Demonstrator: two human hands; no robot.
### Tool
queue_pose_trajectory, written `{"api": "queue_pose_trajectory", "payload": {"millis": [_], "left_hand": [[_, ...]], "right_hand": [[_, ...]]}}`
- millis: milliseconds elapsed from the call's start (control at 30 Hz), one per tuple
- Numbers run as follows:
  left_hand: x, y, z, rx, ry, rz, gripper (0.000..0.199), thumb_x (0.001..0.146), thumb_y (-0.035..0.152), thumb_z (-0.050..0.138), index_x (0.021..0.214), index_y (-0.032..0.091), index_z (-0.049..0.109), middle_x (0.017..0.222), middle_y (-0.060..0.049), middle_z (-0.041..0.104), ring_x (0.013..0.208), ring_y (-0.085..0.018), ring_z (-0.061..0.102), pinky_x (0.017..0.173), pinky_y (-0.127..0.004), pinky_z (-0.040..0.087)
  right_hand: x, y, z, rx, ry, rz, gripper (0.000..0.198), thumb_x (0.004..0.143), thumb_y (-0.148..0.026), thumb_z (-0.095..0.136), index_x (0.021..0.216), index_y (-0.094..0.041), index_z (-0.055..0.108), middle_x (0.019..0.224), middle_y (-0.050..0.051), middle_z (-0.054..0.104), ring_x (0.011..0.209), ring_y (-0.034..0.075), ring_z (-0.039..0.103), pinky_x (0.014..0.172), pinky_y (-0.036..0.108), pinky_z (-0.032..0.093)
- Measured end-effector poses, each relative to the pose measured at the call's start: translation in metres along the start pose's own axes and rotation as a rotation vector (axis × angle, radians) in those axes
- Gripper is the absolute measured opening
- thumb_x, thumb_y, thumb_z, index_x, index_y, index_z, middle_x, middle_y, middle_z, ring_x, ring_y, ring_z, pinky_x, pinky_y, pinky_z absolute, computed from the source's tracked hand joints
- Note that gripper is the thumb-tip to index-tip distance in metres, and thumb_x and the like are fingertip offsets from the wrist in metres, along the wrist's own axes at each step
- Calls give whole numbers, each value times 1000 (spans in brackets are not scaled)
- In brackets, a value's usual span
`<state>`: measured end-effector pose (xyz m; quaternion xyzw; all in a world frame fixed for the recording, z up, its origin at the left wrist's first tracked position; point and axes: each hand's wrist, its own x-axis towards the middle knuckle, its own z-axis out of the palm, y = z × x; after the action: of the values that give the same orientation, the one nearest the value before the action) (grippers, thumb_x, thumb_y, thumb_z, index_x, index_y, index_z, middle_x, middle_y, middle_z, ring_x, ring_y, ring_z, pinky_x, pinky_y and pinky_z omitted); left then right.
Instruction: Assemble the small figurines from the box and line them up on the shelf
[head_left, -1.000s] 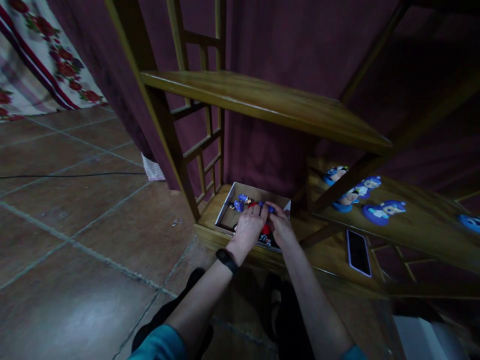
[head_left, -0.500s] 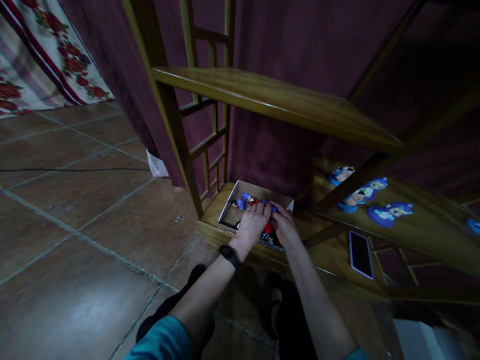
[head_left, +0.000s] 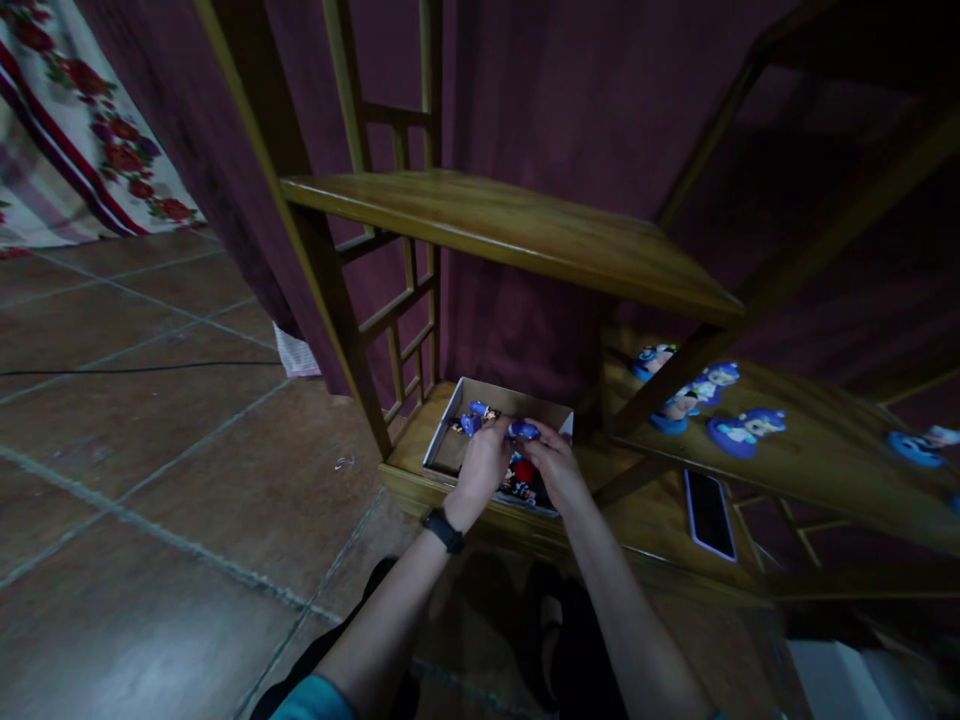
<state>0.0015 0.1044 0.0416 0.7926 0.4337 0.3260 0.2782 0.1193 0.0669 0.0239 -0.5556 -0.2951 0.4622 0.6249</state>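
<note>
A shallow cardboard box [head_left: 444,432] sits on the low wooden shelf with several small figurines in it. Over the box, a small blue-purple figurine [head_left: 523,430] is between my two hands. My left hand [head_left: 484,465] has its fingers closed at the figurine's left end; the fingertips are partly hidden. My right hand [head_left: 556,466] grips its right end with thumb and fingers. To the left of my left hand, another blue figurine [head_left: 471,424] lies in the box. Below my hands a red and black figurine [head_left: 523,468] shows near the box's front wall.
An upper wooden shelf [head_left: 517,225] overhangs the box. To the right, several blue-based figurines [head_left: 746,430] stand on a slightly higher shelf board. A phone [head_left: 709,515] lies on the low shelf. A lattice side panel [head_left: 409,300] borders the left.
My hands have lifted slightly and brought the blue-purple figurine into clearer view between them. The whole scene has shifted a little left and down as my head moved.
</note>
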Motion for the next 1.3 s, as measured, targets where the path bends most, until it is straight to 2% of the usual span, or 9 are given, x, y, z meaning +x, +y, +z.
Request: {"api": "queue_pose_trajectory", "payload": {"millis": [167,333,467,633,767,933,1133,1300], "left_hand": [[8,-15,12,-423,56,-91,35,69,5,53,101,18,61,88,-4,67,81,-16,61,75,-29,49],[8,-15,14,-802,29,-410,40,64,5,58,103,14,58,63,3,58,54,-9,55,56,-23,48],[7,-9,9,-1036,-17,-579,32,63,6,62,94,12,60,68,-1,61,59,-10,59,59,-25,51],[7,-6,4,-1118,-58,-689,31,62,3,60,92,11,60,77,-6,65,66,-13,63,65,-29,53],[7,-5,2,-1133,-83,-710,30,63,2,59,92,11,61,78,-7,67,66,-13,64,69,-29,53],[6,-2,0,-1161,-69,-757,28,65,2,58,91,11,61,75,-6,67,64,-12,64,67,-27,52],[6,-1,-2,-1248,-60,-781,20,70,1,56,87,11,62,70,-6,67,58,-11,63,63,-25,53],[6,-2,-3,-1304,-63,-778,18,73,2,55,87,10,62,71,-8,67,59,-12,63,63,-25,53]], "right_hand": [[0,-5,-1,-21,-11,-9,44,61,-29,66,104,-21,63,92,2,68,80,17,61,77,32,48],[-2,-10,0,-112,47,-17,36,61,-30,65,96,-22,66,86,-1,68,75,16,60,69,29,48],[-1,-10,0,-155,73,-19,34,63,-29,63,95,-23,67,86,-1,68,75,16,59,67,27,47],[-1,-11,1,-171,95,-11,35,62,-28,62,96,-22,67,86,0,68,77,16,59,71,28,46],[0,-12,1,-152,92,-16,34,62,-27,62,95,-22,67,83,-1,68,79,17,59,75,30,46],[1,-8,0,-129,94,-27,33,62,-27,62,94,-22,67,85,-1,68,84,17,59,82,32,44],[0,-4,1,-115,-13,-24,33,63,-30,63,95,-21,66,93,0,67,89,18,59,86,34,43],[0,-7,2,-93,-5,-46,34,61,-32,66,94,-21,65,95,1,66,92,18,57,87,32,42]]}}
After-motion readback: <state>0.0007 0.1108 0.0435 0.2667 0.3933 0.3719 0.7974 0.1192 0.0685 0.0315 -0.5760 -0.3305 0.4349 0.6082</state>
